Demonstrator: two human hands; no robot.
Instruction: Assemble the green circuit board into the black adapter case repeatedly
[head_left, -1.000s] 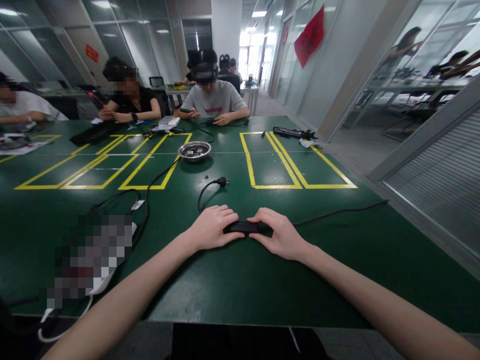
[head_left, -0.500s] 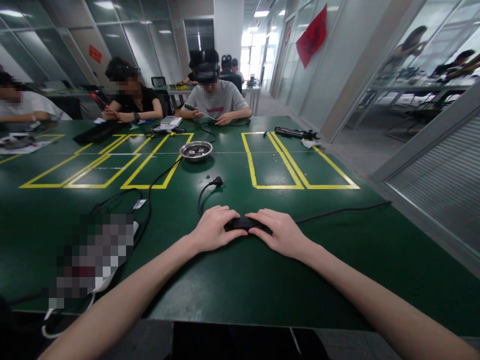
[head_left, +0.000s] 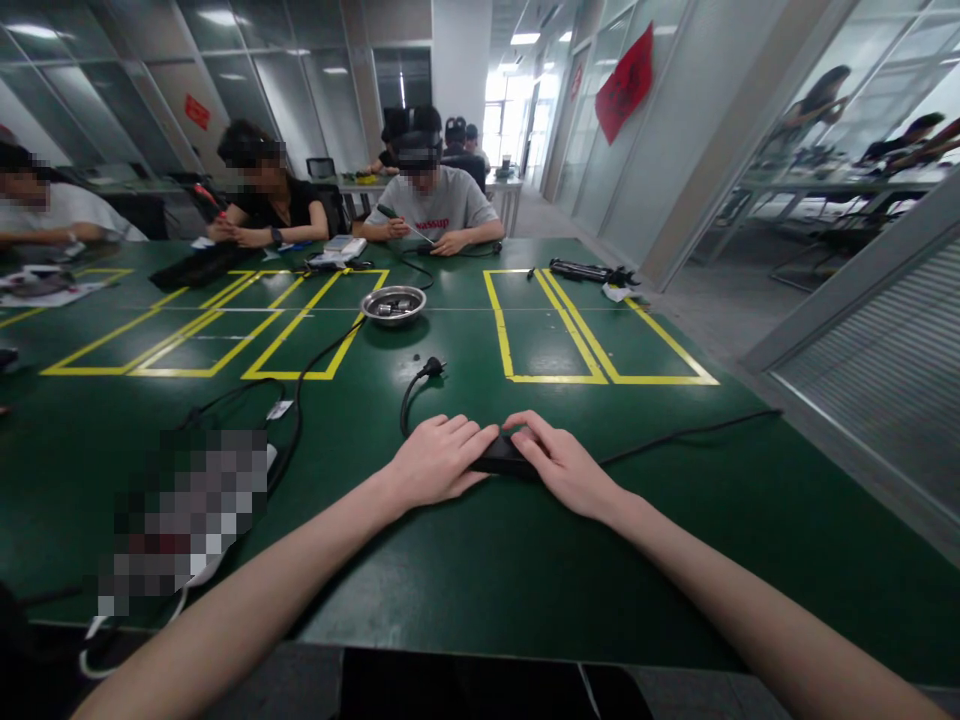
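Observation:
A black power adapter [head_left: 501, 456] lies low over the green table in front of me, partly covered by my fingers. My left hand [head_left: 441, 462] is closed around its left end, fingers across the top and thumb along the near side. Over the right end rests my right hand [head_left: 571, 470], its fingers bent about the adapter and the index finger lifted a little. A short lead with a black mains plug [head_left: 432, 368] curves out beyond my left hand. From the right side, a thin black cord [head_left: 690, 436] runs across the table.
A metal bowl [head_left: 393, 306] with small metal parts stands ahead. Yellow tape outlines [head_left: 555, 380] mark the table [head_left: 420, 590]. A partly blurred-out power strip [head_left: 214, 510] and cables lie at left. A folded black tripod [head_left: 589, 270] lies at far right. Co-workers sit across the table.
The adapter has turned slightly and shows more of its top. My left hand has slid a bit right along it, while my right fingers have loosened and lifted.

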